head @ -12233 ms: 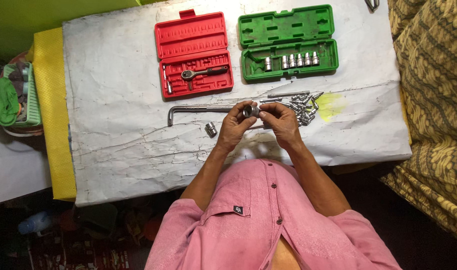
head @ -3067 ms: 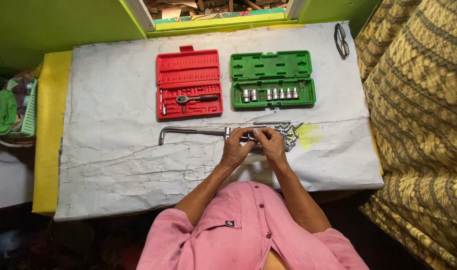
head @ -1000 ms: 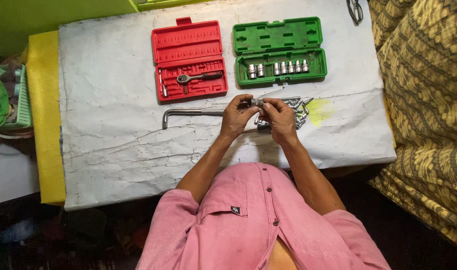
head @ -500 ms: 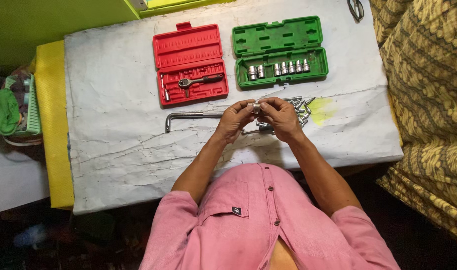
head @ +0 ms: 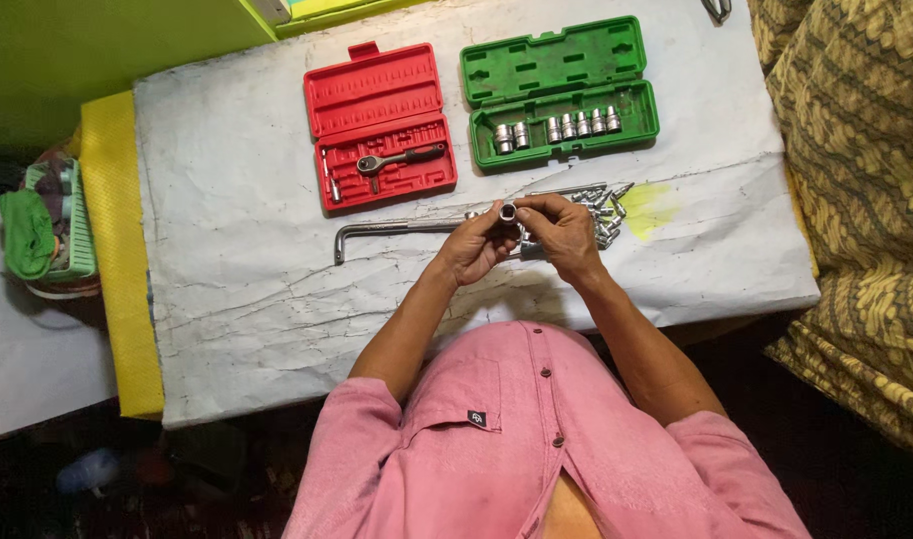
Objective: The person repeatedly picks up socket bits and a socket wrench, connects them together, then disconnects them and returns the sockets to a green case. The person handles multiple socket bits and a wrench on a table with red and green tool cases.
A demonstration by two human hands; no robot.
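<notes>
My left hand [head: 473, 247] and my right hand [head: 564, 233] meet above the table, both pinching a small metal socket [head: 507, 213] between their fingertips. Beneath and just right of my hands lies a pile of loose sockets and bits [head: 601, 208]. A long L-shaped metal bar [head: 386, 231] lies on the white paper left of my hands. Beyond them stand an open red case [head: 381, 125] holding a ratchet handle [head: 396, 160] and an open green case [head: 558, 90] with a row of several sockets [head: 558, 129].
White crumpled paper [head: 247, 260] covers the table, with a yellow stain [head: 651, 205] near the loose sockets. A yellow strip [head: 117, 250] borders the left side. A green basket with cloth [head: 42, 230] sits at far left. Patterned fabric [head: 856, 180] fills the right.
My hands stay together on the socket near the loose pile. The view has shifted slightly; the cases and the bar lie where they were.
</notes>
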